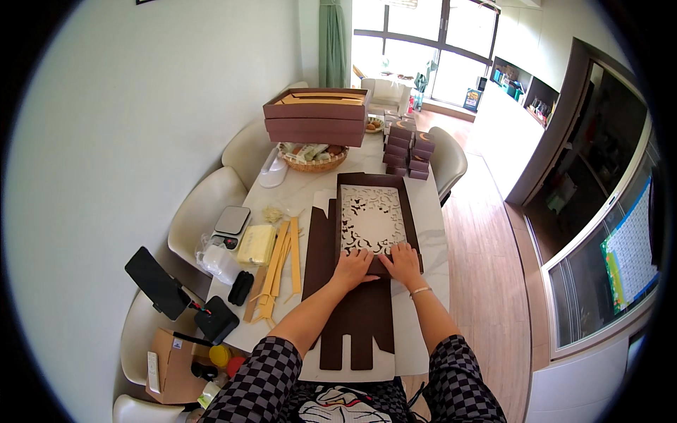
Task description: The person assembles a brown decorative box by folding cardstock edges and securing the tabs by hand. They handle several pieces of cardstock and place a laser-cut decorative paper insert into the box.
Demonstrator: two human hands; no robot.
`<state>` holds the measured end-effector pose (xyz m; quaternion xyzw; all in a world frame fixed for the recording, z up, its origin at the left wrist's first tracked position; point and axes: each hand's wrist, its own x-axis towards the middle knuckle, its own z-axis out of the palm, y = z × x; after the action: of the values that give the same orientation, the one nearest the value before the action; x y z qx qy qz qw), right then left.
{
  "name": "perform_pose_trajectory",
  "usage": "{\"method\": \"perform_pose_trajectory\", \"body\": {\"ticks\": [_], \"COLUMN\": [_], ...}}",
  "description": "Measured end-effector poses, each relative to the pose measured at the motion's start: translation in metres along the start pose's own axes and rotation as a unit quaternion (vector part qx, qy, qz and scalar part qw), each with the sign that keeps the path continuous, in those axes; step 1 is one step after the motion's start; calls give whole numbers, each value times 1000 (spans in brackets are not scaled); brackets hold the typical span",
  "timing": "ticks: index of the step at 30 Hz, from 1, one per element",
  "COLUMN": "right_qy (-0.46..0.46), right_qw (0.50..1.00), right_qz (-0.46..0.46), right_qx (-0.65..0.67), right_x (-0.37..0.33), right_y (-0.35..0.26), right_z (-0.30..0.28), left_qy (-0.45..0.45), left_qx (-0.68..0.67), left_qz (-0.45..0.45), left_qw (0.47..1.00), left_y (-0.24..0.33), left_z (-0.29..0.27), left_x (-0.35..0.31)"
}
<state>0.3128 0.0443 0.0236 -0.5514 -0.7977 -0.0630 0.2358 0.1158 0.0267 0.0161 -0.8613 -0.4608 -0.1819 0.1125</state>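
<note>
A shallow dark-brown cardboard box (413, 224) stands on the table in front of me. Inside it lies a white panel (371, 220) with curling cut-out patterns. My left hand (353, 268) grips the box's near wall left of its middle, fingers over the rim and thumb on the outer side. Close by on the right, my right hand (401, 266) holds the same wall near its corner. Under the box, a flat brown cardboard piece (363, 310) with slots and tabs reaches toward me. Parts of both hands' fingers are hard to make out.
Left of the box lie yellow strips (295, 257), a yellow pack (257, 244), a kitchen scale (233, 220) and a black phone on a stand (156, 282). Farther back are stacked brown boxes (315, 130) over a wicker basket (314, 163), and several small brown boxes (407, 149).
</note>
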Motion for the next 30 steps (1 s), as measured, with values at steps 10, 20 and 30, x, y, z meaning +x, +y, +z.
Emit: {"method": "perform_pose_trajectory", "body": {"ticks": [10, 20, 30], "right_qy": [-59, -62, -150], "right_qw": [987, 975, 970], "right_qz": [-60, 0, -109], "right_qx": [138, 211, 158], "right_x": [6, 8, 9], "right_y": [-35, -53, -41], "right_z": [-3, 0, -28], "left_qy": [6, 80, 46], "left_qx": [-115, -179, -62], "left_qz": [-15, -86, -26], "left_qw": [993, 977, 997], "left_y": [-3, -36, -42], "left_z": [-3, -24, -24], "left_x": [-17, -52, -43]}}
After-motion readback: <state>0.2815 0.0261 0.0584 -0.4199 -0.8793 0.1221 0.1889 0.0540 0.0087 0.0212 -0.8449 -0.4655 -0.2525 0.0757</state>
